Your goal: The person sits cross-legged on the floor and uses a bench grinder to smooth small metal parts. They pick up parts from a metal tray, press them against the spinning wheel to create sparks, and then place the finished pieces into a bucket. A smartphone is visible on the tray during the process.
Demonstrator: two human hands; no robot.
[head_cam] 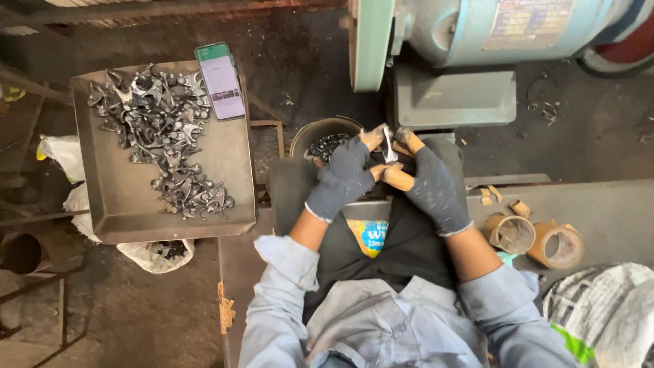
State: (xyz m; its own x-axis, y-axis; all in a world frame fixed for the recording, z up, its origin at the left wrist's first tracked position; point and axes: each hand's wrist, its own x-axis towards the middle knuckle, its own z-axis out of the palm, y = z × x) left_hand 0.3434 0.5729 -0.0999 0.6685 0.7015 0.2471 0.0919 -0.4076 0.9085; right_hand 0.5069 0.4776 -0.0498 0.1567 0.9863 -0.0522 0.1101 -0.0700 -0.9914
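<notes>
Both my hands wear dark gloves with taped fingertips and meet over my lap. My left hand (344,176) and my right hand (430,185) together pinch a small shiny metal part (389,145) between their fingertips, just below the green grinding wheel (371,42) of a bench machine (477,34). A round bowl (321,129) with dark metal pieces sits just left of my left hand.
A metal tray (225,177) at the left carries a heap of several dark metal parts (160,129) and a phone (220,80) with a lit screen. Two brown tape rolls (535,238) lie at the right beside a white sack (606,307). The machine's base (455,99) stands ahead.
</notes>
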